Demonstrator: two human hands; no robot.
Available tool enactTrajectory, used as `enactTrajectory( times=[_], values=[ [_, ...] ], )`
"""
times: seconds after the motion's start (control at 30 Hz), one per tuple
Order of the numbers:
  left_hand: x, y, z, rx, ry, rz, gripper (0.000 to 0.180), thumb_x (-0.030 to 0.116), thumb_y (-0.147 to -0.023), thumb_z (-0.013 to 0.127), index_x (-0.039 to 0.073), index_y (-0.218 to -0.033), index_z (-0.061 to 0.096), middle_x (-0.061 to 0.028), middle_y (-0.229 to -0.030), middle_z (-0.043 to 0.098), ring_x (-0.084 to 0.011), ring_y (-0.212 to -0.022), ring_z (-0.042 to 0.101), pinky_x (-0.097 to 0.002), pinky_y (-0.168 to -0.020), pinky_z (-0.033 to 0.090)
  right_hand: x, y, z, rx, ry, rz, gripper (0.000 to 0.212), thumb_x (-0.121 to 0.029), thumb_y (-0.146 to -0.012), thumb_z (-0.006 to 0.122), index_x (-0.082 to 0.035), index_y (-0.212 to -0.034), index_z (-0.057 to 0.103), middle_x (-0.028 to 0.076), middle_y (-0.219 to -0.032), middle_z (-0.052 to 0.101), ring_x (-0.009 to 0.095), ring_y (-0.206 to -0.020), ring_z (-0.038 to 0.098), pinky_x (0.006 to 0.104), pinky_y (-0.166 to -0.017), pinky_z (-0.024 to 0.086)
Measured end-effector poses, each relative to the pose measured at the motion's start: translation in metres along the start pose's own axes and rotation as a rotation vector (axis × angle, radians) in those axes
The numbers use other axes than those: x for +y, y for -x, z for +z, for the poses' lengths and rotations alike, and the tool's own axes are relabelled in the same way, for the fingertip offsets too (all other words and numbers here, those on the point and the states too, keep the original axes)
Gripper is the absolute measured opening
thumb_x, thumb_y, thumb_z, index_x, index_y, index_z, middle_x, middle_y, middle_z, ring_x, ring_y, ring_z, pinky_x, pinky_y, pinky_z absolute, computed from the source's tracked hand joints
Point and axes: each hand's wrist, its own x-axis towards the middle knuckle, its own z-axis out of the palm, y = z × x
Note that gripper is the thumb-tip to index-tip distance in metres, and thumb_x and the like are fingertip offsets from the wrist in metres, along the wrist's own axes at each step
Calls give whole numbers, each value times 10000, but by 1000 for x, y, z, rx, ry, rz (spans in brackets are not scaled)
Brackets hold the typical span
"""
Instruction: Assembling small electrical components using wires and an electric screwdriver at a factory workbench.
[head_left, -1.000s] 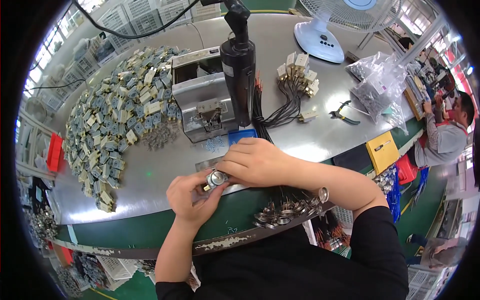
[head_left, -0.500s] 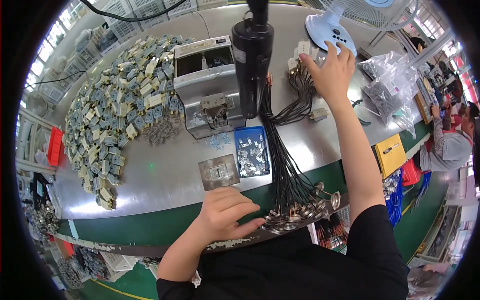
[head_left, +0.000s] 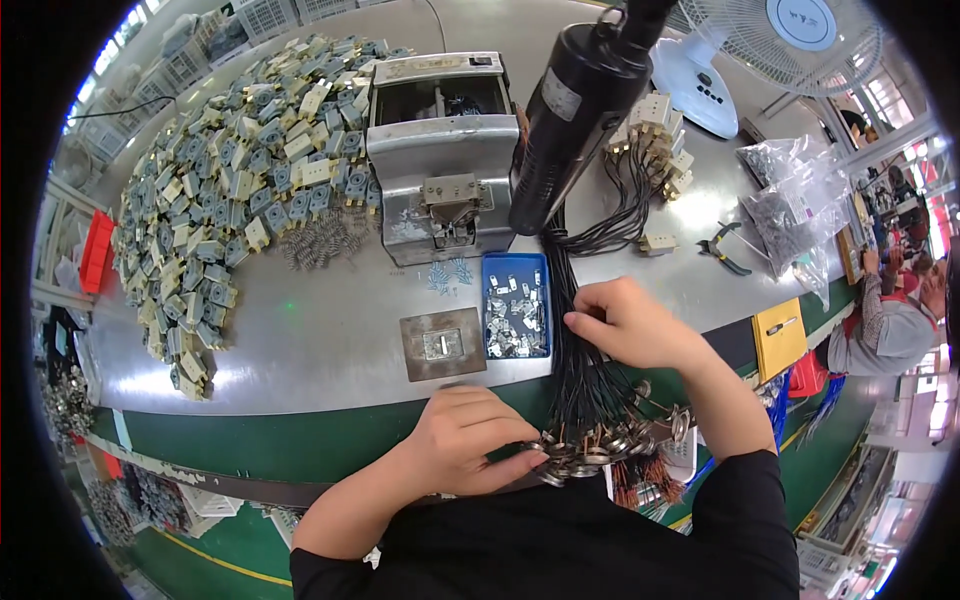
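Note:
A bundle of black cables (head_left: pixel 575 375) runs down the bench. It ends near me in a cluster of round metal discs (head_left: pixel 600 445) with copper-coloured stems. My left hand (head_left: pixel 465 440) is closed at the cluster's left side, thumb and fingertips pinching one disc. Higher up, my right hand (head_left: pixel 630 322) has its fingers curled and its thumb tip against the cables; what it grips, if anything, is hidden. At the cables' far end sit cream terminal blocks (head_left: pixel 655 120), with one separate block (head_left: pixel 657 244) nearer.
Left of the cables are a blue tray (head_left: pixel 517 348) of small metal clips, a metal plate (head_left: pixel 425 365) and a grey bench machine (head_left: pixel 440 160). A black cylindrical tool (head_left: pixel 575 120) hangs overhead. Switch parts (head_left: pixel 240 170) heap leftward; pliers (head_left: pixel 725 250) and a fan (head_left: pixel 700 90) stand right.
My right hand has come back from the far terminal blocks to the middle of the cables. My left hand has moved slightly right and closed on a disc. The view has shifted.

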Motion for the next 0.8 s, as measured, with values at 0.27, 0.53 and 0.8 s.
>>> enactTrajectory(
  times=[0.27,0.53,0.8],
  values=[
    [8,2,-3,21,94,-107,155,116,-795,859,46,-870,743,-71,-787,728,-245,-689,704,-333,-625,525,-2,5,7,46,-750,434,281,-153,-991,673,-66,-739,582,-34,-618,504,58,-548,439,257,-511,328],
    [22,3,8,55,706,-365,708,259,-831,884,-18,-1399,565,-137,-1071,715,-210,-922,712,-350,-852,573,-20,20,18,50,-1283,498,216,-132,-1005,682,-78,-826,573,3,-674,574,101,-550,539,241,-510,393],
    [32,-7,6,-43,299,-292,363,103,-771,920,29,-1078,741,-80,-923,720,-204,-829,711,-308,-758,563,-15,19,21,-27,-1110,463,122,-159,-1022,657,-62,-986,593,21,-810,663,123,-628,641,251,-539,474]
  ],
)
